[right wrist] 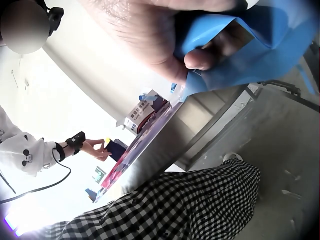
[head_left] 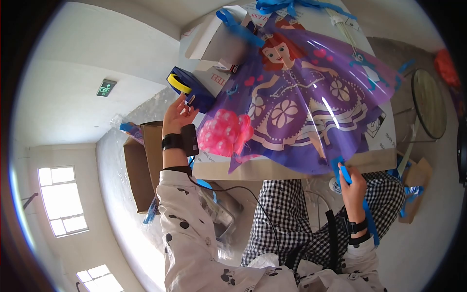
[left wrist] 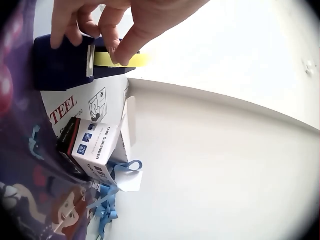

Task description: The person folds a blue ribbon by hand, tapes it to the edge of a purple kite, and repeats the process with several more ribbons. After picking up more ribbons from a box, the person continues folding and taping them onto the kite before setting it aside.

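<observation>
My left hand [head_left: 179,117] reaches a dark blue tape dispenser [left wrist: 62,65] at the table's left edge. Thumb and forefinger pinch the yellow tape [left wrist: 120,59] on it, while the other fingers lie over the dispenser's body. A flat purple foil balloon [head_left: 296,97], printed with a red-haired princess in a gown, spreads across the tabletop. Below its lower edge, my right hand [head_left: 353,189] grips a blue ribbon [right wrist: 225,75]. The ribbon loops around the fingers and trails down past the wrist.
An opened white tape dispenser box [left wrist: 97,150] stands at the far left of the table, with blue ribbon [head_left: 292,6] along the back. Cardboard boxes [head_left: 136,170] stand left of the table. A round stool [head_left: 429,103] is at the right. Checked trousers [head_left: 282,214] show below the front edge.
</observation>
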A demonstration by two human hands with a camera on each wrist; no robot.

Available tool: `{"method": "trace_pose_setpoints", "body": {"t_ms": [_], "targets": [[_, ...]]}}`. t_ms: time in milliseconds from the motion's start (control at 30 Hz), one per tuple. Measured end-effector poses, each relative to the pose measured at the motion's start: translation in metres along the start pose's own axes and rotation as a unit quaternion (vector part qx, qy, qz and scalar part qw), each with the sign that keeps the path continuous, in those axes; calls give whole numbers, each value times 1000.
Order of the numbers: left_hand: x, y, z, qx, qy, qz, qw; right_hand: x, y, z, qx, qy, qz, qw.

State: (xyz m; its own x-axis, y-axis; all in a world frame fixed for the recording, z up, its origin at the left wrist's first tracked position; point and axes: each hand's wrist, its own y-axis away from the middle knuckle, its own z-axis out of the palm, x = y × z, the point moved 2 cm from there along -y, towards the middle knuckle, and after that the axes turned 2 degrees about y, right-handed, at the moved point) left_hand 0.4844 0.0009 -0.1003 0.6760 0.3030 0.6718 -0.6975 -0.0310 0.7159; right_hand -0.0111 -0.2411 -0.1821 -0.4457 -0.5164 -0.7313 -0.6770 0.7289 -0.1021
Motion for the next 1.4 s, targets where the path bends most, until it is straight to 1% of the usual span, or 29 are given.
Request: {"method": "trace_pose_setpoints", "body": {"t_ms": [67, 167, 267, 400, 433, 500, 600, 633, 667, 700, 733, 767, 800, 867, 933, 967, 1067, 1167, 1267, 1400], "targets": [[1, -3, -7, -12, 6, -21, 1000, -1, 0, -1, -6, -1, 6, 1000], [-20, 0, -19, -53, -16, -2, 998, 0, 0, 0, -6, -6, 8, 1000], [-40, 5, -20, -75, -2, 44, 996, 0, 1, 0, 5, -7, -4, 1000], [-52, -6, -20, -90, -8, 121, 989, 0, 1, 1, 6, -11, -8, 1000], [-53, -14, -22, -68, -65, 174, 980, 1, 1, 1, 11, -13, -15, 1000], [-55, -29, -26, -26, -180, 276, 944, 0, 0, 0, 17, -13, -22, 1000], [-78, -23, -24, 42, -295, 297, 907, -4, 0, -3, 13, -1, -20, 1000], [-87, -10, -15, -31, -342, 354, 870, -5, 0, -4, 15, 10, -18, 1000], [-100, 25, 8, -112, -376, 409, 824, -3, 1, -4, 17, 23, -13, 1000], [-119, 47, 25, -155, -394, 400, 813, -1, -1, -3, 44, 14, -46, 998], [-138, 72, 37, -194, -413, 389, 800, -1, 0, -4, 34, 20, -34, 999], [-160, 116, 56, -316, -454, 397, 732, -2, 1, -5, 25, 26, -21, 999], [-180, 159, 73, -429, -482, 404, 648, -3, 1, -4, 16, 26, -14, 999], [-211, 203, 95, -517, -531, 384, 550, -1, 1, -3, 5, 24, -3, 1000], [-236, 213, 112, -576, -567, 384, 446, 0, 2, -2, 8, 16, -4, 1000], [-247, 216, 121, -602, -582, 383, 391, 0, 2, -2, 16, 13, -8, 1000], [-274, 214, 138, -605, -651, 350, 296, 0, 2, -2, 28, 7, -10, 1000], [-295, 215, 147, -596, -692, 341, 221, 2, 3, -1, 25, 4, -4, 1000], [-306, 214, 152, -599, -692, 370, 157, 3, 3, 1, 23, -1, 1, 1000], [-318, 210, 157, -588, -695, 395, 122, 0, 2, -2, 16, 3, 10, 1000]]}}
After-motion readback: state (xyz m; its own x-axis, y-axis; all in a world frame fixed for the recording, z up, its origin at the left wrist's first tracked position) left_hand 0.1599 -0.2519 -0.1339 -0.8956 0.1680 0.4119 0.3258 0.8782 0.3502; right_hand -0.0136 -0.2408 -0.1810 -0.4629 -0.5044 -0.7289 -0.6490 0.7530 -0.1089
